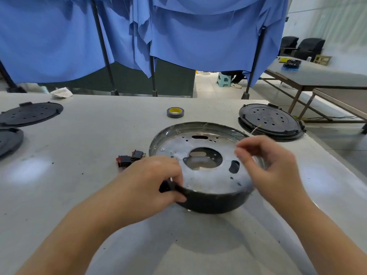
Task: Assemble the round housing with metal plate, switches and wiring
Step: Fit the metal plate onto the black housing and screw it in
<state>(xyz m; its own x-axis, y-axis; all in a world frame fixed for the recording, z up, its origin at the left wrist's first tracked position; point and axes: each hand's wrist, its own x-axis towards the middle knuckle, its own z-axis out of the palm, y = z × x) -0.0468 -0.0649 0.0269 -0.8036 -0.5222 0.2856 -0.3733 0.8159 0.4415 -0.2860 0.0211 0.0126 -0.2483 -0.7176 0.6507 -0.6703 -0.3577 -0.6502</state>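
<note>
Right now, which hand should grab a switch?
Probably the left hand: the switches lie just beside it, left of the housing, though it grips the rim. The right hand hovers across the plate.

No legible txt, labels or nos. anywhere in view.

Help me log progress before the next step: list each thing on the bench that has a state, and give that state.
round housing: open side up, gripped at its near-left rim
metal plate: seated flat inside the housing
switches: loose on the table, not fitted
tape roll: lying flat, untouched
black covers: stacked to the right, off the housing
left hand: closed on the housing rim
right hand: fingers pinched above the plate; contents unclear
</note>
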